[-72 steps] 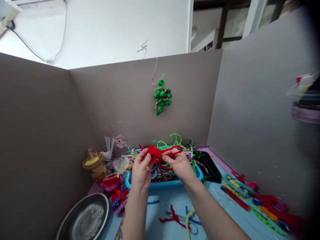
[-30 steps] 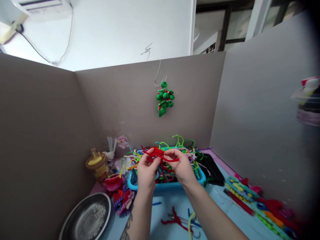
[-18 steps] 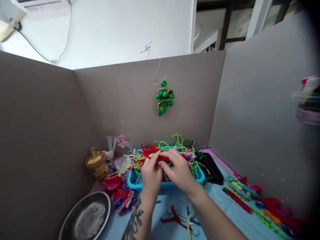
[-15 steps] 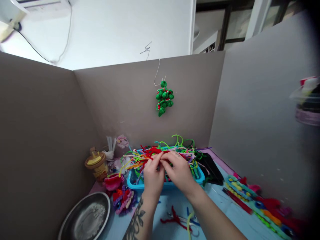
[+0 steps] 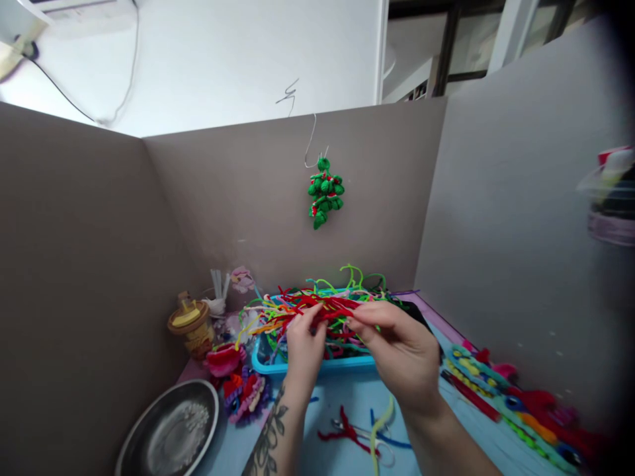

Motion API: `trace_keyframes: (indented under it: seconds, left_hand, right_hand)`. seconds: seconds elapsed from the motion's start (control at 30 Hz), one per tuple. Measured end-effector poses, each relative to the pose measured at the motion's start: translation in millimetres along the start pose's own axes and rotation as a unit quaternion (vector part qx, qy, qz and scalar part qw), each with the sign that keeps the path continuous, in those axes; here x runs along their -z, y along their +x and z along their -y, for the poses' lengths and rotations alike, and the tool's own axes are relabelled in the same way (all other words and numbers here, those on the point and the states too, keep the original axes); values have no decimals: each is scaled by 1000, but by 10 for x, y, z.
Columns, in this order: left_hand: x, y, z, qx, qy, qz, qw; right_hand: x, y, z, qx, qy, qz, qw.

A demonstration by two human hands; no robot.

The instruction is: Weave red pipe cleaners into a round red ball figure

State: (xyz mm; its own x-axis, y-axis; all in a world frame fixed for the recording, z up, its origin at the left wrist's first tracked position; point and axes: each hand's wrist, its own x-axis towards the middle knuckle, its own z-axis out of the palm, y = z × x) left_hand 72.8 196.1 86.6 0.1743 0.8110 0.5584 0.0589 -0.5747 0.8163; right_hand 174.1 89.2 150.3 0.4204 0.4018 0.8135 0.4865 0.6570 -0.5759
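Observation:
My left hand [image 5: 303, 347] and my right hand [image 5: 399, 347] are raised together over a blue tray [image 5: 317, 365] heaped with coloured pipe cleaners. Both pinch a red pipe cleaner piece [image 5: 333, 306] that stretches between their fingertips. My left fingers hold its left end, my right fingers hold its right end. The back of my right hand hides the right part of the tray.
A metal bowl [image 5: 171, 433] sits at the front left, a yellow-lidded jar [image 5: 188, 325] behind it. Loose red, green and blue pipe cleaners [image 5: 360, 433] lie on the blue table. Finished colourful figures [image 5: 510, 404] line the right side. A green ornament [image 5: 323, 192] hangs on the cardboard back wall.
The red piece was a wide loop, then got pressed together between my hands. My right hand has now shifted right and nearer to me, drawing the red piece out flatter.

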Motion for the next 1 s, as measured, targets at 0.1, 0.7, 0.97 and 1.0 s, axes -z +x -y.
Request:
trace_keyframes:
  seconds: [0.1, 0.7, 0.97, 1.0]
  left_hand:
    - [6, 30, 8, 47, -26, 1, 999]
    - [65, 89, -59, 175, -298, -17, 938]
    - [48, 62, -95, 153, -345, -30, 926]
    - [48, 62, -102, 156, -347, -35, 924]
  right_hand:
    - [78, 22, 62, -30, 30, 30, 999]
    - [-322, -9, -597, -63, -173, 180, 966]
    - [-320, 0, -546, -50, -163, 145, 975]
    - [-326, -1, -540, -54, -153, 138, 977]
